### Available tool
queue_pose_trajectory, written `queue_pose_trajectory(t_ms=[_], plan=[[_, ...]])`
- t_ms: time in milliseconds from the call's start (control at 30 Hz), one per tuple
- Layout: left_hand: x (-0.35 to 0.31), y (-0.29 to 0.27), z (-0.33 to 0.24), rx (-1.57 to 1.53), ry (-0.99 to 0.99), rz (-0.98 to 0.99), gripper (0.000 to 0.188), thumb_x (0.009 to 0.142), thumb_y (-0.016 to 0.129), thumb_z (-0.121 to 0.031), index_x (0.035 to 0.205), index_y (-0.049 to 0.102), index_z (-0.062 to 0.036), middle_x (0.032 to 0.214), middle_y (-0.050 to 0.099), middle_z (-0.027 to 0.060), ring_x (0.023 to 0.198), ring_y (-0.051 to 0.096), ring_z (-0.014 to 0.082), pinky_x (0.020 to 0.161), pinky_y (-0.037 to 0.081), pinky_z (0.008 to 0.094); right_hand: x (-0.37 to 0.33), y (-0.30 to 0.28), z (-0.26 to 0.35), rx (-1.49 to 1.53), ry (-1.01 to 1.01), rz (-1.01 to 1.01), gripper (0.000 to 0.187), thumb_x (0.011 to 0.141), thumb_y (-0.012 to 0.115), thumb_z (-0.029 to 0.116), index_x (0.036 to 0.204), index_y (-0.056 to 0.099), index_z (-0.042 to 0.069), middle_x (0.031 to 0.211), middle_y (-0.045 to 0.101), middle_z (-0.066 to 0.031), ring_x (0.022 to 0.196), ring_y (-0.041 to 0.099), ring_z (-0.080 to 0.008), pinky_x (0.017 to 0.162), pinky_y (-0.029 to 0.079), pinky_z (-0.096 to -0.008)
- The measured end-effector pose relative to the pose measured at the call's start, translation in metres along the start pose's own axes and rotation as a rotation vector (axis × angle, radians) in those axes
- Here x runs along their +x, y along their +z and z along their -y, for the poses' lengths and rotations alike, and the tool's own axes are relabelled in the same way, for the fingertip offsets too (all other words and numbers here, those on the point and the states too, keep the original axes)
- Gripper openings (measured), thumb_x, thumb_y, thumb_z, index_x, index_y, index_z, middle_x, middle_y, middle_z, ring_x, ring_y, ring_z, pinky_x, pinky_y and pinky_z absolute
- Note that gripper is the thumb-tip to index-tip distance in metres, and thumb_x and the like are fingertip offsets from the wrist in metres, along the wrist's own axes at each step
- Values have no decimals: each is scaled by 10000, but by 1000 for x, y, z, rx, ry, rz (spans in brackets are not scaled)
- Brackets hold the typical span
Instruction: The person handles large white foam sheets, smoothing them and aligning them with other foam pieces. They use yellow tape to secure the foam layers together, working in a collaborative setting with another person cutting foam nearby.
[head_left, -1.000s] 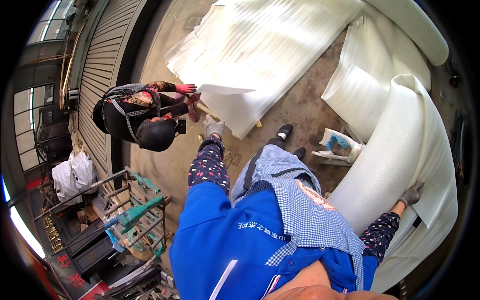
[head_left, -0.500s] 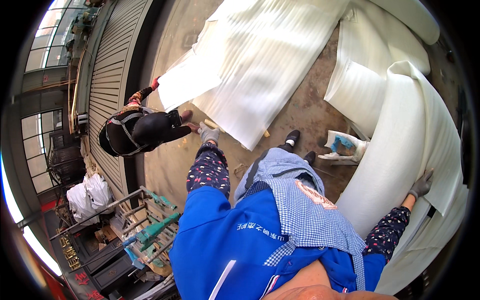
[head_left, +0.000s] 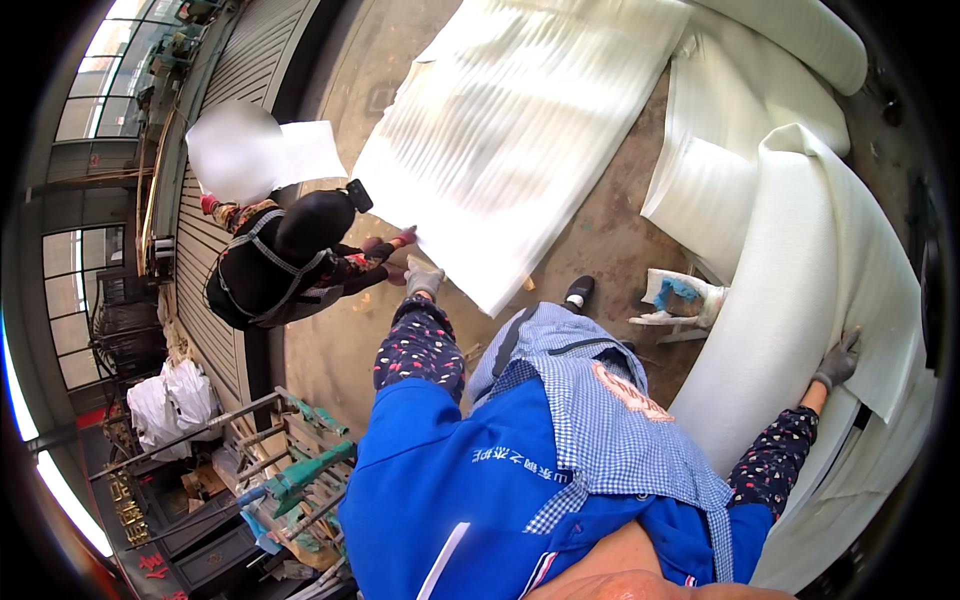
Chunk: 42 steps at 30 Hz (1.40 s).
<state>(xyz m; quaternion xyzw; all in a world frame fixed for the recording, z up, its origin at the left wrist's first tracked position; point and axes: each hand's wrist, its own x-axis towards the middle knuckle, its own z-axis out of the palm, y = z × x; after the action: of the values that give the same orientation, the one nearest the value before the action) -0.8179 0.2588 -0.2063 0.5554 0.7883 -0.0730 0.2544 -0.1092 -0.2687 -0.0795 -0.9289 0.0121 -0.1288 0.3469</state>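
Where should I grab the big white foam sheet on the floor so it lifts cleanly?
Probably by the near lower edge of the big white foam sheet, at the corner where the left hand meets it, coming from below. It lies flat and wide, so an edge is the only graspable part. The co-worker's hand grips the same edge. The right hand rests on the foam roll.
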Motion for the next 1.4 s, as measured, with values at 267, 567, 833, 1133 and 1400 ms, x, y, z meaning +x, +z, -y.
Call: queue_pose_trajectory(t_ms=[267, 567, 833, 1133, 1400], plan=[[-44, 3, -25, -38, 7, -19, 879, 702, 762, -319, 1407, 328, -23, 1432, 363, 290, 1325, 389, 407, 1097, 345, 417, 0, 7, -2, 15, -69, -16, 483, 964, 516, 444, 1124, 679, 18, 1039, 711, -137, 949, 688, -240, 820, 516, -322], [-36, 9, -12, -132, 104, -89, 894, 712, 782, -304, 1429, 321, -34, 1384, 417, 292, 1267, 448, 417, 1060, 386, 416, -6, 11, 9, -58, -100, -22, 454, 962, 511, 446, 1080, 695, 47, 994, 712, -133, 897, 687, -274, 775, 522, -341], [-59, 19, -9, -214, 136, -143, 846, 703, 783, -248, 1389, 354, -1, 1303, 514, 297, 1222, 504, 408, 1037, 396, 420, -9, 20, 9, -43, -183, -80, 441, 967, 504, 427, 1104, 684, 48, 1035, 692, -153, 941, 674, -302, 785, 526, -355], [-25, 22, 15, -228, 227, -211, 919, 690, 802, -274, 1417, 336, 40, 1380, 461, 273, 1293, 440, 391, 1083, 355, 392, -12, 25, 15, -28, -244, -113, 418, 963, 510, 419, 1044, 710, 61, 959, 697, -170, 851, 676, -348, 703, 535, -410], [-37, 4, -4, -313, 236, -145, 945, 717, 793, -275, 1447, 282, 40, 1436, 403, 267, 1341, 395, 364, 1102, 330, 371, -14, 17, 14, -67, -222, -134, 439, 952, 514, 454, 1034, 714, 72, 951, 696, -167, 849, 674, -347, 704, 531, -407]])
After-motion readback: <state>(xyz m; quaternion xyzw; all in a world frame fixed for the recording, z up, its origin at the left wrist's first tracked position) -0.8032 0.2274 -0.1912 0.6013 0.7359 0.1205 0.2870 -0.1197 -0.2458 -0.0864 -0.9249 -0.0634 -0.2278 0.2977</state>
